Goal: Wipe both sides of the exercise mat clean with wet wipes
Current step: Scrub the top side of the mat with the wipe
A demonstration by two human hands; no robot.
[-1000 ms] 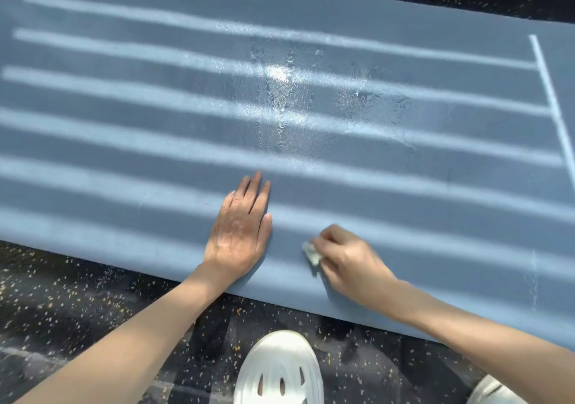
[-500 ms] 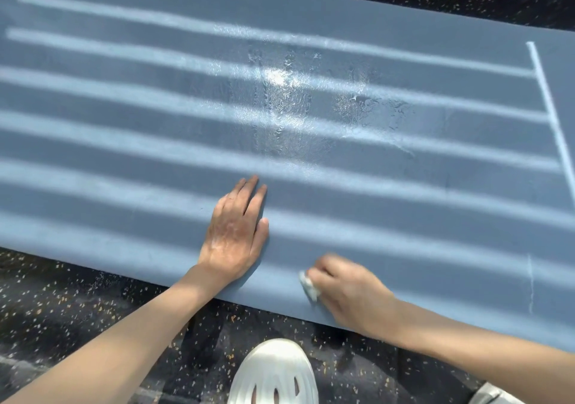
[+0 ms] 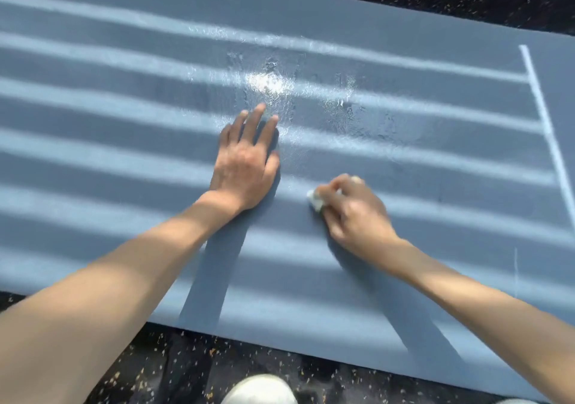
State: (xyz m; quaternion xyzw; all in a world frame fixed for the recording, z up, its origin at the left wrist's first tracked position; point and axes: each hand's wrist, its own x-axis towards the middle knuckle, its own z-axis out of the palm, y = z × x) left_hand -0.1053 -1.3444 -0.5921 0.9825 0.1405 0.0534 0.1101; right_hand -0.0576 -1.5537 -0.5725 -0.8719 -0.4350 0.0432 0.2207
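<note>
Looks like a gym or home workout room, can't tell which. The floor (image 3: pixel 174 369) is black rubber-type flooring with pale yellowish flecks, the kind laid in fitness areas, and it shows both below and above the mat. A large blue-grey exercise mat (image 3: pixel 93 223) lies flat on it and fills most of the view. Bright parallel bands of sunlight (image 3: pixel 93 157) cross the mat, so there is strong daylight; the source is out of view. The toe of a white shoe (image 3: pixel 259 389) stands on the floor at the near edge. No walls, furniture or equipment in view.
</note>
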